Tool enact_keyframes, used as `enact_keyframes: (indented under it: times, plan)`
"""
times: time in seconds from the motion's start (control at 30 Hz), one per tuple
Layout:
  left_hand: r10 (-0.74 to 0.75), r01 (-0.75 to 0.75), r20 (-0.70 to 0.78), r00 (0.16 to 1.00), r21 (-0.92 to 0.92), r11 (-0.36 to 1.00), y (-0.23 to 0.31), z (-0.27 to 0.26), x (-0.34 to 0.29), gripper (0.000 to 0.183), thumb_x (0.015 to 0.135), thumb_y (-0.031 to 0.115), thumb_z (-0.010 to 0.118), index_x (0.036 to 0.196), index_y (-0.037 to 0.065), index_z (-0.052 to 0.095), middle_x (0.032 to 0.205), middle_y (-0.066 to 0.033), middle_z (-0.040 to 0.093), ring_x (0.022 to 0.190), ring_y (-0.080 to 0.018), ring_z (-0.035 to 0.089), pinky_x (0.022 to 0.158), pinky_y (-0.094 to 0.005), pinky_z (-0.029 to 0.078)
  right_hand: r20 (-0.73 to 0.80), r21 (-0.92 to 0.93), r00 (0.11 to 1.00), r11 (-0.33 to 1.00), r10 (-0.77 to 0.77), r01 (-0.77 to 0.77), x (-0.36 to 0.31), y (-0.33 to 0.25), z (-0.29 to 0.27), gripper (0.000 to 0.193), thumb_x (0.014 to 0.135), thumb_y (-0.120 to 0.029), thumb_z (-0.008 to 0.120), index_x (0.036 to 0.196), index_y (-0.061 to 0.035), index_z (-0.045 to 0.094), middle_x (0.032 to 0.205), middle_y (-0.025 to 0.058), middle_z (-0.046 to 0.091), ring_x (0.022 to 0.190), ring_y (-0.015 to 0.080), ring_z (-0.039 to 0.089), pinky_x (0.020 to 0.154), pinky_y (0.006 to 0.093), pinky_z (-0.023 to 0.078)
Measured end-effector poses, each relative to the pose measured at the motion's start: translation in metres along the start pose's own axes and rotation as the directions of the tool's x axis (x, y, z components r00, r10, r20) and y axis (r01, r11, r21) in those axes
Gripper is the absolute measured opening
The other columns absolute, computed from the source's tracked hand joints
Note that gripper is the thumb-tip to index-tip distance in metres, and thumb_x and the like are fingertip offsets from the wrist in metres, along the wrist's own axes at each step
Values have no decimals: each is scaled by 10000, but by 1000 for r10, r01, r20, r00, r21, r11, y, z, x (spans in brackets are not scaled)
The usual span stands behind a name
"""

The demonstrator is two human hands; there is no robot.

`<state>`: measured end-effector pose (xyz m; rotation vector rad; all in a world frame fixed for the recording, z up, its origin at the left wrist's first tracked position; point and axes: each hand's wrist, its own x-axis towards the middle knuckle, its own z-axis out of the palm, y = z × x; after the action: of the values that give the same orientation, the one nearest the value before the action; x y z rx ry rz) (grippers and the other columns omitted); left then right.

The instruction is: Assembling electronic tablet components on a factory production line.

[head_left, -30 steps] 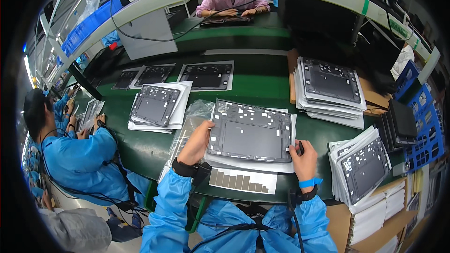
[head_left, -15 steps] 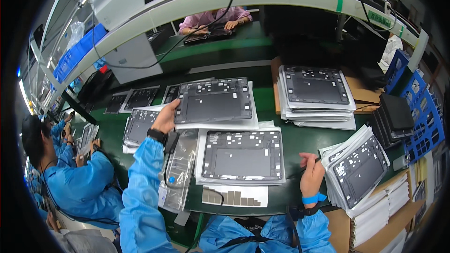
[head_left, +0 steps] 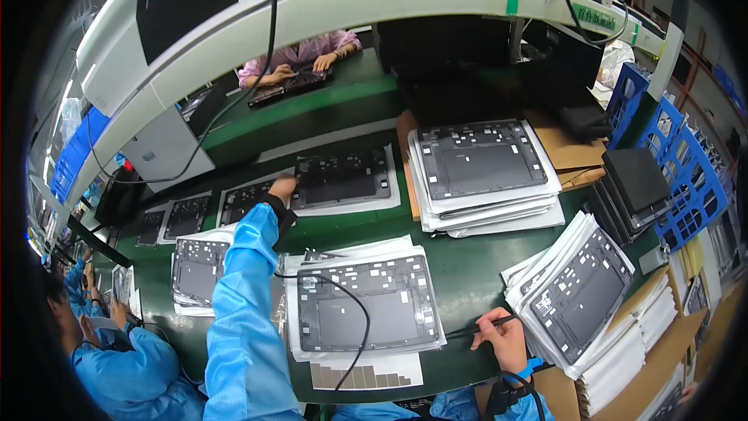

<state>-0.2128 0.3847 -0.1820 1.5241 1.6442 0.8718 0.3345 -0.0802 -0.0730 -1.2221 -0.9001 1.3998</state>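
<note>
1. Your left hand (head_left: 283, 189) meets the left edge of the dark panel (head_left: 339, 179) on the green table (head_left: 471, 269) (grip hidden; I cannot tell).
2. Your right hand (head_left: 502, 339), well apart, pinches a thin black tool (head_left: 505, 320).

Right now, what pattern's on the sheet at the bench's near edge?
The sheet is white with a row of brownish-grey blocks; best in the head view.

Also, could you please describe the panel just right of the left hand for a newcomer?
On the green table, find the tall stack beside brown cardboard. Left of it, dark panels run leftward in a row. The panel is that row's rightmost and looks largest there, with the left hand at its left edge.
</note>
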Motion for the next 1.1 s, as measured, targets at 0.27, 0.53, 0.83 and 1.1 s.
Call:
enact_keyframes:
  times: [0.27, 0.53, 0.83, 1.1]
  plan:
    - [338, -325, 43, 940, 409, 852, 225, -17, -185, 411, 980, 284, 597, 1238, -35, 619, 1131, -240, 701, 1047, -337, 687, 901, -384, 522, 45, 144, 999, 990, 8, -14, -3, 7, 3, 248, 930, -107, 721, 1081, 47, 599, 945, 114, 670, 789, 197, 680, 747, 335, 560]
    - [594, -699, 392, 703, 225, 679, 272, 64, -524, 405, 790, 95, 747, 1190, 92, 687, 996, -61, 697, 791, -226, 630, 674, -359, 532, 1, 140, 1000, 990, 2, -2, -55, 16, 12, 193, 933, 55, 639, 1123, 63, 607, 1108, 183, 692, 982, 240, 704, 900, 361, 593]
    - [340, -494, 379, 861, 463, 736, 169, 161, -584, 652, 828, 404, 734, 1439, 277, 544, 1565, -133, 382, 1483, -402, 264, 1183, -685, 150, -154, -142, 979, 978, 130, -152, -80, 33, 78, 205, 948, -61, 695, 1127, 24, 644, 988, 93, 737, 848, 185, 742, 646, 217, 523]
    - [386, -527, 369, 846, 464, 712, 159, 163, -583, 671, 829, 408, 719, 1457, 277, 521, 1593, -111, 352, 1490, -385, 261, 1181, -689, 147, -144, -163, 986, 981, 84, -108, -78, 43, 91, 198, 948, -69, 698, 1086, 65, 651, 909, 110, 736, 744, 153, 719, 628, 220, 511]
